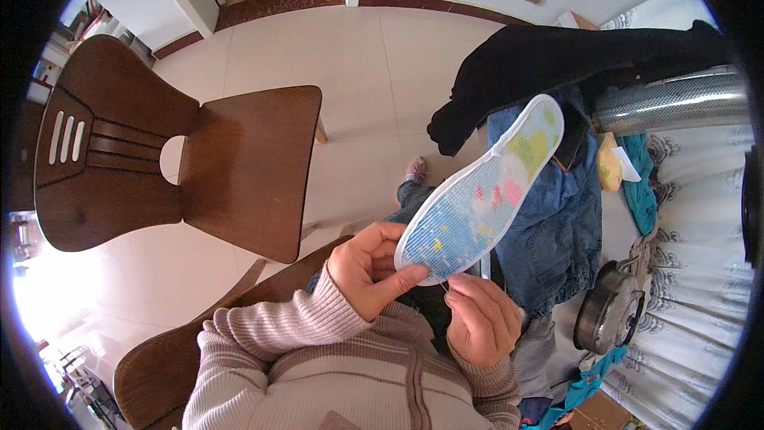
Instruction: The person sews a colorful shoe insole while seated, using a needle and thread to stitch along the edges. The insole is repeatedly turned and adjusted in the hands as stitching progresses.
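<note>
A cross-stitch insole point(481, 191) with a white edge, blue ground and green, yellow and pink patches is tilted up and to the right in front of me. My left hand point(370, 271) grips its rounded heel end, thumb on top and fingers underneath. Close beside the heel's lower edge, my right hand point(481, 318) is closed in a pinch. From its fingertips a thin pale thread point(444, 284) runs to the insole; whether a needle is there too is too small to tell.
A brown wooden chair point(247, 167) stands at the left. To the right lie blue jeans point(549, 231), a black garment point(533, 72), a silvery mesh cylinder point(672, 102) and a lidded pot point(609, 310) beside a patterned white curtain point(692, 271). My foot point(416, 167) shows on the tiled floor.
</note>
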The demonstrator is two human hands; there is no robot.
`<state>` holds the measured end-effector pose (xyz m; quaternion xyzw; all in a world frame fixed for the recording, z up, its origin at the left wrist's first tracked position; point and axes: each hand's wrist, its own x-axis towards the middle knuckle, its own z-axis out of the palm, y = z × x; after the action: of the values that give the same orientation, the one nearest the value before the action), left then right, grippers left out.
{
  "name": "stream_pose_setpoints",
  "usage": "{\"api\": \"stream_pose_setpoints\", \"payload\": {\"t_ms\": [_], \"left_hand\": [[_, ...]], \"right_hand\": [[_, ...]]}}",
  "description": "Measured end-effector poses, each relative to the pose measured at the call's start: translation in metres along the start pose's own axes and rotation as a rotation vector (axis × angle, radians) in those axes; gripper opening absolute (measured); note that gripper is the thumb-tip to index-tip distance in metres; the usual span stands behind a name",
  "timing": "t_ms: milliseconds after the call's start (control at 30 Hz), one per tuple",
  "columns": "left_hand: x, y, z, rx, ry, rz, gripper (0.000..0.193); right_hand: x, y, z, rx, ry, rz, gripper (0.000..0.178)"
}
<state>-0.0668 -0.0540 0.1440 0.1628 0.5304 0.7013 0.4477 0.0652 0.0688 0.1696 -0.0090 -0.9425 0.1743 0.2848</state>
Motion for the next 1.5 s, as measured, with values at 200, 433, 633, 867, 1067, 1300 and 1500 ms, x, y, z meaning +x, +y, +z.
{"api": "stream_pose_setpoints", "payload": {"t_ms": [200,433,633,867,1067,1300,1500], "left_hand": [[0.0,-0.002,0.0,-0.138,-0.044,-0.019,0.027],[0.0,0.0,0.001,-0.187,-0.06,-0.06,0.025],[0.001,-0.004,0.002,-0.201,-0.036,-0.063,0.026],[0.002,-0.006,0.004,-0.212,0.001,-0.05,0.027],[0.002,-0.005,0.005,-0.198,0.003,-0.029,0.028],[0.005,0.008,0.0,0.102,-0.063,-0.055,0.031],[0.005,0.014,-0.005,0.266,-0.144,0.082,0.029]], "right_hand": [[0.0,-0.001,0.0,0.026,0.046,0.04,0.015],[-0.002,0.0,-0.001,0.075,0.08,0.091,0.016],[-0.004,-0.001,0.003,0.035,0.144,0.211,0.019],[-0.007,0.001,0.006,0.016,0.149,0.257,0.021],[-0.01,0.0,0.001,0.038,0.129,0.285,0.021],[0.011,0.011,-0.025,0.233,-0.01,0.309,0.018],[0.027,0.009,-0.026,0.229,-0.115,0.229,0.02]]}}
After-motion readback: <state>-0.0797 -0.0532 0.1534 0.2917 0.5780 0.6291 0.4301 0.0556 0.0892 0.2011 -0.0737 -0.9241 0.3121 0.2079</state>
